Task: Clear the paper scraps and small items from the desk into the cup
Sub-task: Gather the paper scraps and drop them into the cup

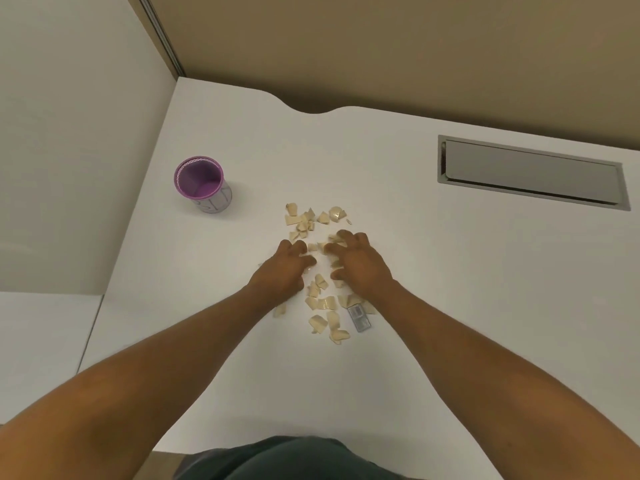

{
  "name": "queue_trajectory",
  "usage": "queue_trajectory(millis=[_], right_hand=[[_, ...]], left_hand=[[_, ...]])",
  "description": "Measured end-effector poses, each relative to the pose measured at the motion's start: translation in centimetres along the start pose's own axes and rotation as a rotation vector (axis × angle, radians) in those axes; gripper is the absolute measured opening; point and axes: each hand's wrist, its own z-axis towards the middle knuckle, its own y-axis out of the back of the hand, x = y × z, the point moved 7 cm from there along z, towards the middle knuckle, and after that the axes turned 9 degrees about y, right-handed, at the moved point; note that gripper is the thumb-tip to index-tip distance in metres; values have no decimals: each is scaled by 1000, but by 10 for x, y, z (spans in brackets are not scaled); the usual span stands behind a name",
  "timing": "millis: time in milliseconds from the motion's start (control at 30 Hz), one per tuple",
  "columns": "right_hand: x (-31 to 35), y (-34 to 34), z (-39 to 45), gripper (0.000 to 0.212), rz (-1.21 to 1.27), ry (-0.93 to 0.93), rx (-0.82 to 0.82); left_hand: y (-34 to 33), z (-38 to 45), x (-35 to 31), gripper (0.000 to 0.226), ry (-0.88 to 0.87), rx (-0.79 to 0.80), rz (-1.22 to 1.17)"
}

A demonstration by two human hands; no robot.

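Note:
Several cream paper scraps [320, 299] lie scattered in the middle of the white desk [450, 306]. A small grey metal item [360, 317] rests at the pile's near right edge. My left hand [282, 271] and my right hand [360, 263] lie palm down on the pile with curled fingers, fingertips on scraps between them. Whether either hand grips any scrap is hidden under the fingers. A purple mesh cup [202, 184] stands upright and looks empty at the far left, well apart from both hands.
A grey cable hatch [530, 173] is set flush into the desk at the far right. A white partition wall [69, 150] runs along the left side. The desk's far edge has a curved notch [311, 110].

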Motion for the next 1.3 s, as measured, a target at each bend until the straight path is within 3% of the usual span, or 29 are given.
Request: queue_trajectory(millis=[133, 367, 633, 767, 967, 1100, 1300], right_hand=[[15, -8, -7, 39, -20, -17, -43], [17, -5, -6, 37, 120, -77, -152], [7, 15, -4, 15, 603, -333, -363], [11, 13, 3, 17, 852, -401, -352], [24, 3, 6, 19, 900, -414, -309], [32, -3, 4, 19, 928, -409, -302], [39, -1, 1, 18, 929, -412, -293]], left_hand=[[3, 5, 4, 50, 69, -47, -164], [4, -3, 30, 20, 255, -152, -511], [28, -30, 60, 19, 420, -297, -857], [71, -44, 88, 19, 493, -405, -1016], [165, -33, 156, 13, 626, -655, -858], [183, 4, 181, 27, 727, -553, -646], [182, 32, 176, 22, 680, -403, -378]])
